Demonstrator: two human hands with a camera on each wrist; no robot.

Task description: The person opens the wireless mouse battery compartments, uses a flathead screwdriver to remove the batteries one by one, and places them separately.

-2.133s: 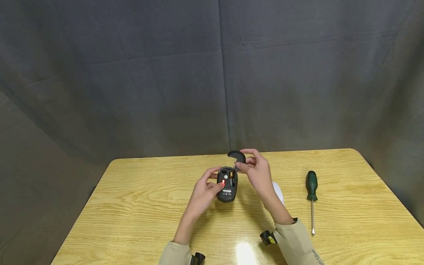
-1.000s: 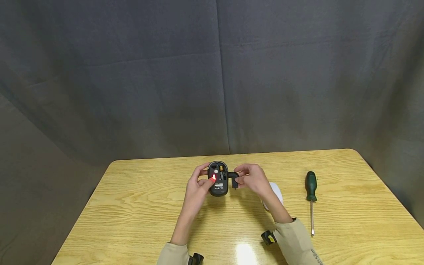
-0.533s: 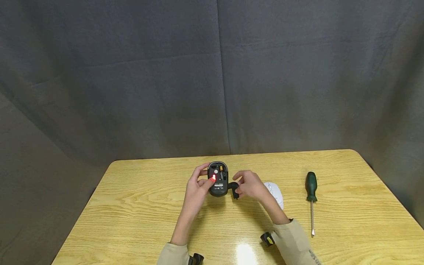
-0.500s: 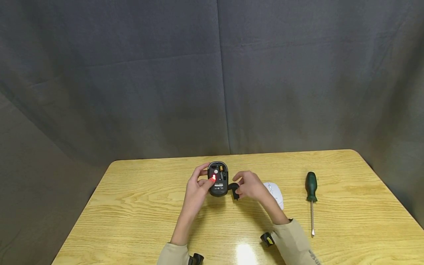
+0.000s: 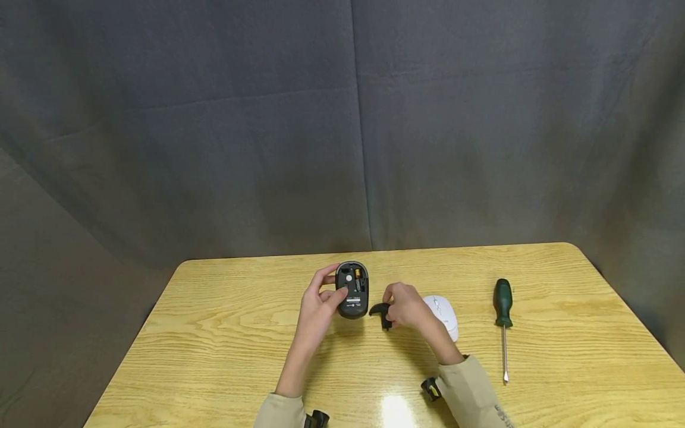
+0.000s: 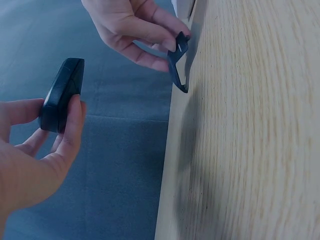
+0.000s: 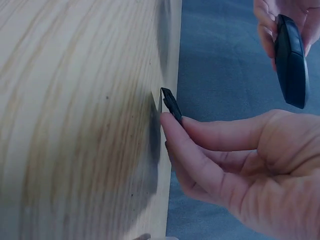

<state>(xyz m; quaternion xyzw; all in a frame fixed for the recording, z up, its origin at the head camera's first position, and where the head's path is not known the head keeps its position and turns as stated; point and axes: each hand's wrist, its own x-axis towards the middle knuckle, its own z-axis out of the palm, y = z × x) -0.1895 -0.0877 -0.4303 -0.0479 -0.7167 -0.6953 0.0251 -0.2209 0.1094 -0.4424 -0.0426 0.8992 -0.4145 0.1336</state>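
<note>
A black computer mouse (image 5: 353,302), its underside toward the head camera, is held up by my left hand (image 5: 320,309). The thumb lies on the underside and the fingers wrap the far edge. Its battery bay stands uncovered, with an orange-ended battery (image 5: 358,274) inside. To the right, my right hand (image 5: 408,308) pinches the black curved battery cover (image 5: 384,314) low over the table. In the right wrist view the cover (image 7: 171,104) sits between thumb and fingertips, near the wood. The left wrist view shows the mouse (image 6: 62,95) raised, apart from the cover.
A white computer mouse (image 5: 443,315) lies on the wooden table (image 5: 225,333) just right of my right hand, partly behind the wrist. Further right lies a green-handled screwdriver (image 5: 503,303), tip toward me. Behind the table hangs a dark grey curtain (image 5: 267,148).
The right hand has drawn the battery cover away from the mouse, down and toward the table. The left hand with the mouse shifted slightly left, then stayed. The red glow under its thumb is gone.
</note>
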